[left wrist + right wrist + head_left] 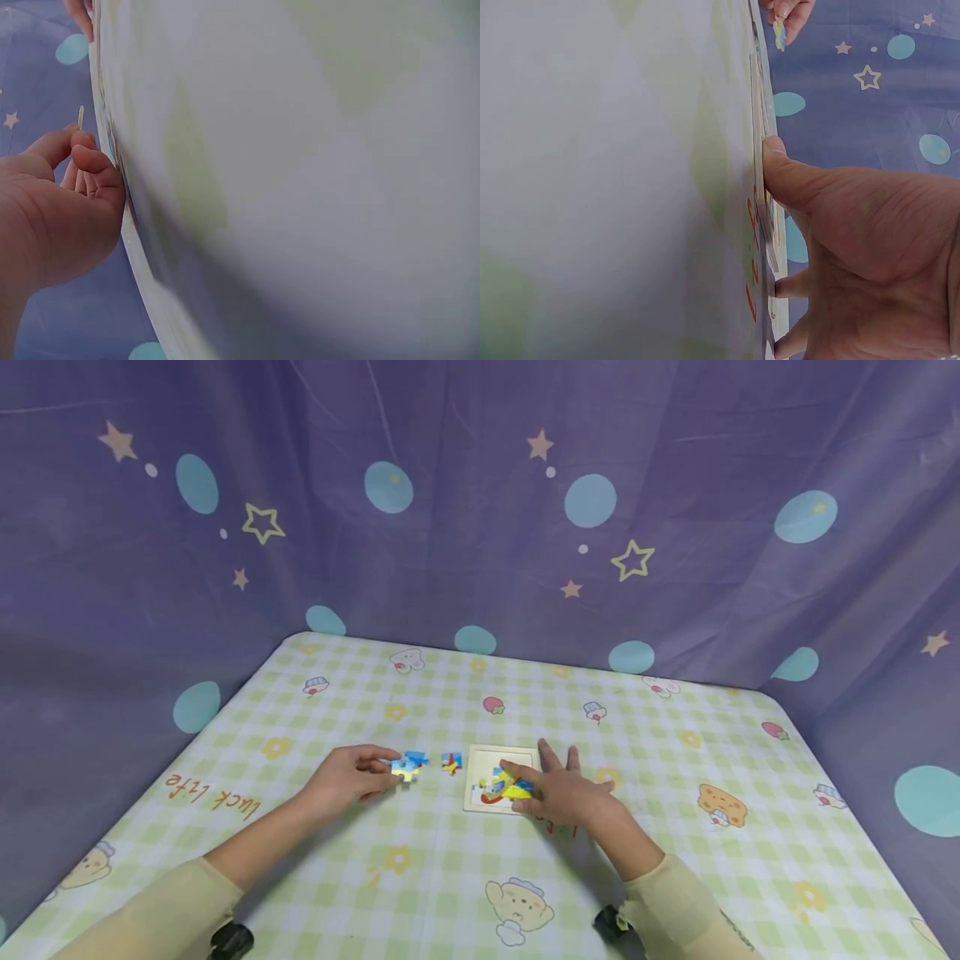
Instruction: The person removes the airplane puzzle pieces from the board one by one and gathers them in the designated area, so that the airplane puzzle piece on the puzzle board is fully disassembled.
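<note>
In the head view my left hand (351,781) pinches a blue and yellow jigsaw piece (406,771) between thumb and fingers. That piece (81,118) stands edge-on at the fingertips in the left wrist view. More blue shows just behind it; whether this is a separate piece I cannot tell. My right hand (567,795) rests with spread fingers over the right side of a square wooden puzzle tray (471,781), partly hiding it. Its thumb touches the tray in the right wrist view. Inside the tray lie joined yellow, blue and red pieces (517,791).
A loose blue, red and yellow piece (452,764) lies just left of the tray. The table wears a green checked cloth (420,893) with printed figures. Behind it hangs a purple curtain (480,552) with stars and ovals.
</note>
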Action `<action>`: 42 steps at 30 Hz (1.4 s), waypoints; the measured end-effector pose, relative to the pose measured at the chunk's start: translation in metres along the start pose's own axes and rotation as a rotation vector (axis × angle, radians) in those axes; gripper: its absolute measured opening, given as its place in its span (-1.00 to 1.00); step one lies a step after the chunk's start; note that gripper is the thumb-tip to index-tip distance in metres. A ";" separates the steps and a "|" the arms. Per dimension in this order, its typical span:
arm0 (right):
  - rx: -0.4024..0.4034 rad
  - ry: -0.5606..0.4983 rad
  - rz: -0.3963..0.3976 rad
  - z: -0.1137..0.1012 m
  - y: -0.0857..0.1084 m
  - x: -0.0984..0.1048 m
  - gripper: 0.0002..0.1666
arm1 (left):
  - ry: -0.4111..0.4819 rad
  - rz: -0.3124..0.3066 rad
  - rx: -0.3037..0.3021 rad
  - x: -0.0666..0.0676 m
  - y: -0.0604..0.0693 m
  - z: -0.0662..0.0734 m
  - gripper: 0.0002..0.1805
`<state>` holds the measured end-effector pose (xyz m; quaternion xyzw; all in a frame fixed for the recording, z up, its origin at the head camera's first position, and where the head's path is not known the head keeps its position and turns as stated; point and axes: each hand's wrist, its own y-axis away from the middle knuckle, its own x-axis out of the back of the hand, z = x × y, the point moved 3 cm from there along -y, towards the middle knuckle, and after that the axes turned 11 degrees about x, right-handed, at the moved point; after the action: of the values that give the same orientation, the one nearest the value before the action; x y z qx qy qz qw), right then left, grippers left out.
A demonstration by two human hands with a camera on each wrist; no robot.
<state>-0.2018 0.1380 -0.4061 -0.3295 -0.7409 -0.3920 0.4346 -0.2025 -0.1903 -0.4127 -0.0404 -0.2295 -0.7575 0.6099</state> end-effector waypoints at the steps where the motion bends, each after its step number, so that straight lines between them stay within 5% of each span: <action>1: 0.000 0.002 0.000 0.000 0.000 0.000 -0.24 | 0.004 -0.004 -0.002 0.002 0.001 -0.001 -0.52; 21: -0.004 -0.003 -0.003 -0.001 0.001 0.001 -0.24 | -0.037 0.012 0.026 0.024 0.010 -0.015 -0.48; 42: 0.004 -0.012 0.012 0.000 0.001 0.000 -0.24 | -0.055 0.002 0.021 0.025 0.012 -0.015 -0.52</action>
<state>-0.2010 0.1381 -0.4058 -0.3356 -0.7422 -0.3857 0.4333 -0.1945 -0.2205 -0.4142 -0.0551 -0.2542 -0.7529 0.6046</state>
